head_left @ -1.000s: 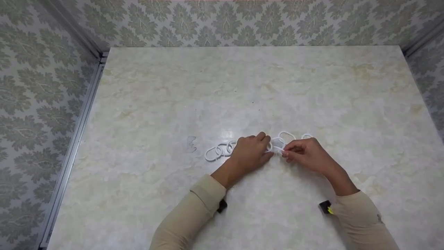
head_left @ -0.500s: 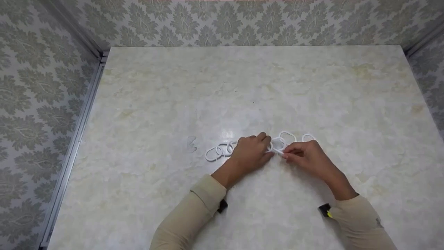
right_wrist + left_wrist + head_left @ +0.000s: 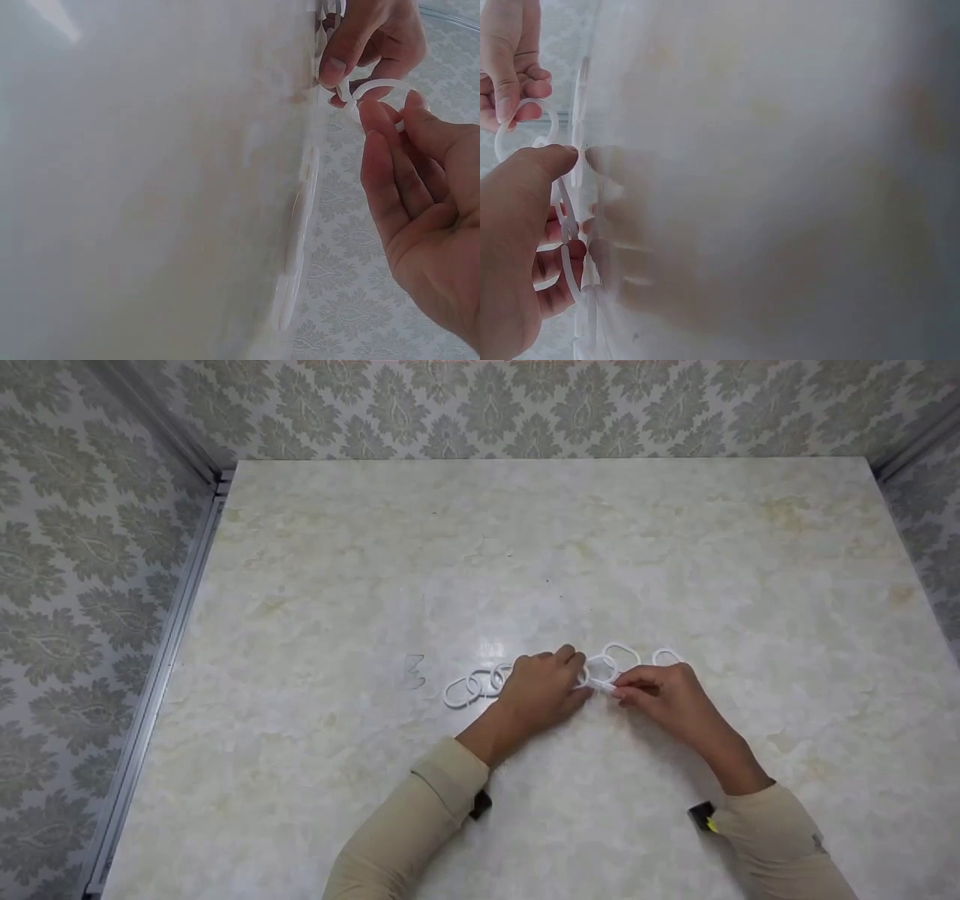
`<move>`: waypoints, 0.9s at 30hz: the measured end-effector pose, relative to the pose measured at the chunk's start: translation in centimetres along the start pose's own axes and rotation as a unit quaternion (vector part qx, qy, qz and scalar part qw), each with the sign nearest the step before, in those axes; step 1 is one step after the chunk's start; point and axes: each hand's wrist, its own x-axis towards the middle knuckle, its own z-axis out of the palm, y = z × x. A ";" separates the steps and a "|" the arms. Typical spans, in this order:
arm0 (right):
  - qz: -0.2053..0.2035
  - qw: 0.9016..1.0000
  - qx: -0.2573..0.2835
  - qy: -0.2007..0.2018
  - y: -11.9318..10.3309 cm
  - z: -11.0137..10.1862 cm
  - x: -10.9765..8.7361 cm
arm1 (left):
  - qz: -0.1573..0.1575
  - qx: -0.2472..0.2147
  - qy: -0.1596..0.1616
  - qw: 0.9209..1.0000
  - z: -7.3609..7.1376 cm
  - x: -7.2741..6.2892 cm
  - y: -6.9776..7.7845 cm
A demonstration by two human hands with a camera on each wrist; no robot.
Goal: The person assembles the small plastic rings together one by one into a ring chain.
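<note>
A chain of white oval plastic links (image 3: 454,706) lies on the table and runs under my left hand (image 3: 541,684). In the left wrist view, the left thumb and curled fingers hold links of this chain near the tabletop. My right hand (image 3: 664,694) pinches a white link (image 3: 381,82) between thumb and fingertips, just right of the left hand. In the right wrist view this link is raised and meets the held part of the chain; whether it is joined there cannot be told. Another white link (image 3: 616,644) lies just beyond the fingers.
A further white link (image 3: 664,652) is partly hidden behind the right hand. A small zigzag outline (image 3: 415,672) shows on the marbled table (image 3: 337,562), left of the chain. Patterned walls (image 3: 491,409) bound the table at the back and sides.
The right hand has shifted slightly right and toward the body, tilting the link it pinches. The left hand stays in place on the chain.
</note>
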 end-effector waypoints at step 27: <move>-0.031 0.999 -0.039 0.017 0.6 0.2 -0.5 | 0.008 0.010 0.014 1.000 0.1 -0.1 0.0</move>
